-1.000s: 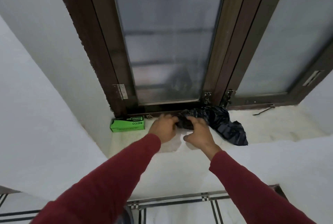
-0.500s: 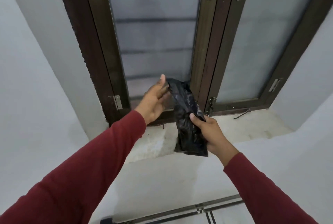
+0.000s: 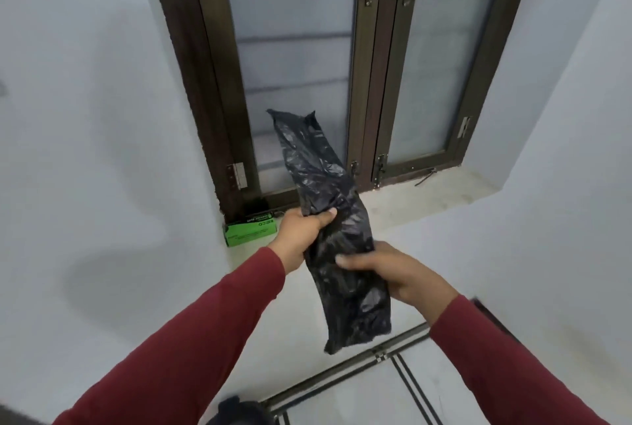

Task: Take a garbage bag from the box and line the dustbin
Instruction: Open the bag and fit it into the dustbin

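I see the dark brown framed window with frosted glass (image 3: 294, 59) over a pale stone sill (image 3: 437, 195). In front of it, a crumpled black plastic garbage bag (image 3: 338, 226), folded into a long strip, is held up in the air, slanting from upper left to lower right. My left hand (image 3: 301, 236) grips its middle, fingers curled round the plastic. My right hand (image 3: 393, 274) holds the lower part, thumb on top, fingers wrapped beneath. Small green cardboard box of bags (image 3: 249, 231) lies on the sill's left end, against the frame.
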`<state>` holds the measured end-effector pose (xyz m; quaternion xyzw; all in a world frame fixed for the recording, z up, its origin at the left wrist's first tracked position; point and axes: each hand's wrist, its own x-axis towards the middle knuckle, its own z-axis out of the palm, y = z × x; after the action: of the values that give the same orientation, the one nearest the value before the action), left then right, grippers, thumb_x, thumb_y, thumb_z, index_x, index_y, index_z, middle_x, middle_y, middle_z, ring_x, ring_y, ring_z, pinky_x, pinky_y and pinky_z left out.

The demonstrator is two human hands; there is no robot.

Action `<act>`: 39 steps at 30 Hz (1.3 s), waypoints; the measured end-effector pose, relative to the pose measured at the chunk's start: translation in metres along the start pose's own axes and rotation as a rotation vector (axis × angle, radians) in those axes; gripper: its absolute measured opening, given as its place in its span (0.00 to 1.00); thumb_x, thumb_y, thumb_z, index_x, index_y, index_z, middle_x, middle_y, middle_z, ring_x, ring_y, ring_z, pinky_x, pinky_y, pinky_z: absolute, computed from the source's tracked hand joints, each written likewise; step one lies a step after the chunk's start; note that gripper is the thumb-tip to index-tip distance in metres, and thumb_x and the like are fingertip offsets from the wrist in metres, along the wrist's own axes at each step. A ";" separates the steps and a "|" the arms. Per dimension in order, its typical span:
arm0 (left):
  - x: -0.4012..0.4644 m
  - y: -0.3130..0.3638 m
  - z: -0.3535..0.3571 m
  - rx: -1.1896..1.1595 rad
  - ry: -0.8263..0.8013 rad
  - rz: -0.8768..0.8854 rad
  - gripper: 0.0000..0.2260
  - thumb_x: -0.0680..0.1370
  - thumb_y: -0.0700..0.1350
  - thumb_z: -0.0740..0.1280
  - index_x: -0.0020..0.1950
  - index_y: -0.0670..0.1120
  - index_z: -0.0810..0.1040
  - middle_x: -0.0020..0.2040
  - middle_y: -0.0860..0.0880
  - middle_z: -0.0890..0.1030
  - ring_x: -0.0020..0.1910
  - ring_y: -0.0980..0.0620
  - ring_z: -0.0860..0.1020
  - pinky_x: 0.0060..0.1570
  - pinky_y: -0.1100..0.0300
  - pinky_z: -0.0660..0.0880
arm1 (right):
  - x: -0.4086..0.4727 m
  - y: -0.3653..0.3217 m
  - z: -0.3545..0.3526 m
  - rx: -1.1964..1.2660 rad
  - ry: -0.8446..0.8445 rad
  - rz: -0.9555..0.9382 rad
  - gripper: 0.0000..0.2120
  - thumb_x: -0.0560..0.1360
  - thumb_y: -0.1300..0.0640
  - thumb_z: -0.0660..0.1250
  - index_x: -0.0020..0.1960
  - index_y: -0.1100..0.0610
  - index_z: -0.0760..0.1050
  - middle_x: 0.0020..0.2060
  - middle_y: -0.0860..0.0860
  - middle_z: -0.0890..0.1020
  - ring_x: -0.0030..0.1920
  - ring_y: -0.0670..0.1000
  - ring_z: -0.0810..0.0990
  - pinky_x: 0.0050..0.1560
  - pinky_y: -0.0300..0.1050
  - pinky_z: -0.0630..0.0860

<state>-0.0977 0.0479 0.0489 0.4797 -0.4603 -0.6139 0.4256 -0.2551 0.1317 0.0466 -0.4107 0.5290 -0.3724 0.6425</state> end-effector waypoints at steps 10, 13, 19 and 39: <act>-0.140 -0.027 -0.047 0.432 0.080 0.253 0.32 0.64 0.61 0.83 0.63 0.57 0.76 0.62 0.52 0.72 0.58 0.54 0.74 0.56 0.63 0.75 | -0.052 0.040 0.071 0.054 0.423 -0.095 0.18 0.64 0.49 0.83 0.47 0.60 0.86 0.41 0.58 0.88 0.42 0.59 0.88 0.47 0.54 0.85; -0.171 -0.013 -0.058 0.486 -0.246 0.060 0.16 0.68 0.50 0.83 0.53 0.52 0.85 0.47 0.56 0.82 0.46 0.56 0.78 0.42 0.65 0.73 | -0.067 0.044 0.081 0.098 0.405 -0.074 0.20 0.67 0.46 0.81 0.49 0.61 0.86 0.43 0.60 0.88 0.46 0.62 0.88 0.53 0.59 0.84; -0.213 -0.028 -0.061 0.565 0.004 -0.014 0.03 0.77 0.44 0.75 0.49 0.51 0.87 0.46 0.44 0.88 0.47 0.42 0.87 0.48 0.46 0.85 | -0.110 0.049 0.082 0.216 0.098 0.001 0.08 0.77 0.64 0.71 0.56 0.59 0.79 0.52 0.60 0.85 0.49 0.58 0.85 0.51 0.52 0.83; -0.355 -0.084 -0.092 -0.519 0.417 -0.299 0.11 0.86 0.39 0.58 0.61 0.37 0.77 0.53 0.39 0.84 0.47 0.44 0.83 0.37 0.51 0.82 | -0.198 0.105 0.176 -0.463 -0.089 -0.048 0.22 0.75 0.37 0.71 0.50 0.57 0.85 0.45 0.53 0.88 0.45 0.52 0.86 0.49 0.49 0.82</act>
<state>0.0485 0.3937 0.0262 0.5326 -0.1170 -0.6548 0.5234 -0.1093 0.3764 0.0415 -0.5755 0.5617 -0.2377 0.5448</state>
